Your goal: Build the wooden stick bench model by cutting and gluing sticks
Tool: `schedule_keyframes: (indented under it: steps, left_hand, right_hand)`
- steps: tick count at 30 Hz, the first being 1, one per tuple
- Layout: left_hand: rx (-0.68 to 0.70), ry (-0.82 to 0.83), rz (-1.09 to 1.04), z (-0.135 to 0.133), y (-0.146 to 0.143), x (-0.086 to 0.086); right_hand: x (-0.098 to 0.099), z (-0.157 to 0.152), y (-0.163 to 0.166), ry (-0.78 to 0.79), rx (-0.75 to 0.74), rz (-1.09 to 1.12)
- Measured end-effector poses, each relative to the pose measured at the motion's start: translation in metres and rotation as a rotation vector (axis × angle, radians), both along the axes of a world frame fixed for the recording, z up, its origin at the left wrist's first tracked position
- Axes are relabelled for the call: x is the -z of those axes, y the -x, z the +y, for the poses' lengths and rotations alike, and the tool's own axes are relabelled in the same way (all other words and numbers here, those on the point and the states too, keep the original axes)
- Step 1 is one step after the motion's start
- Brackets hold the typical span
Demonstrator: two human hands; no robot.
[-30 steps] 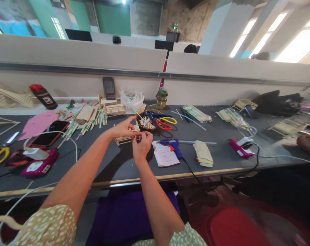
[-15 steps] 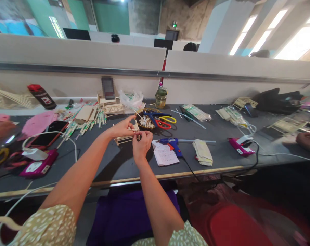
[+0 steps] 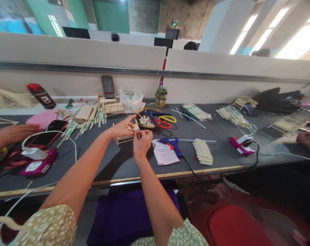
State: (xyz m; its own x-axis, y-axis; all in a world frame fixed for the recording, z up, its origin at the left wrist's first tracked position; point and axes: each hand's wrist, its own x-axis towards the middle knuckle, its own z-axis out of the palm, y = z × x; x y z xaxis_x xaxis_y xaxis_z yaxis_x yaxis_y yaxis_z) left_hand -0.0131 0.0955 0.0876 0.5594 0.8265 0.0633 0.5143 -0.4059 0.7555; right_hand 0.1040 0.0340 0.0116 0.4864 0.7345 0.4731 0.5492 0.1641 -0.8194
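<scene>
A small model of thin wooden sticks (image 3: 123, 139) sits on the dark table in front of me. My left hand (image 3: 123, 127) reaches over it from the left, thumb and fingers closed on its upper part. From the right, my right hand (image 3: 142, 140) pinches at the model's right end; the tips cover whatever small piece is between them. Just behind my hands is a round basket (image 3: 156, 125) of short stick pieces, with scissors (image 3: 167, 119) with red and yellow handles lying across it. A blue glue gun (image 3: 173, 143) rests on a written paper (image 3: 166, 157) to the right.
Wrapped sticks (image 3: 93, 119) are heaped at the back left, near a glass jar (image 3: 161, 97). A folded cloth (image 3: 203, 152) lies right of the glue gun. Pink power strips (image 3: 39, 164) and cables flank the workspace. Another person's hand (image 3: 18, 131) is at left, another at far right.
My two hands stay nearly still at the stick model. At the left, the other person's hand has moved inward onto the pink sheet, which now shows less.
</scene>
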Motion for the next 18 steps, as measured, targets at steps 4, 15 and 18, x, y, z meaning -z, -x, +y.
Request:
schedule_keyframes:
  steps: [4,15,18]
  left_hand:
    - [-0.019,0.017,0.006,-0.002,-0.0016,-0.0014]
    - [-0.057,0.028,-0.002,-0.0056,-0.005,-0.0056]
    - [-0.057,0.009,-0.005,-0.005,-0.0046,-0.0041]
  right_hand:
    - [0.0012,0.0008,0.0007,0.009,0.008,0.004]
    - [0.0033,0.0025,0.001,-0.005,0.002,0.033]
    - [0.0033,0.0027,0.0009,0.0,0.004,0.034]
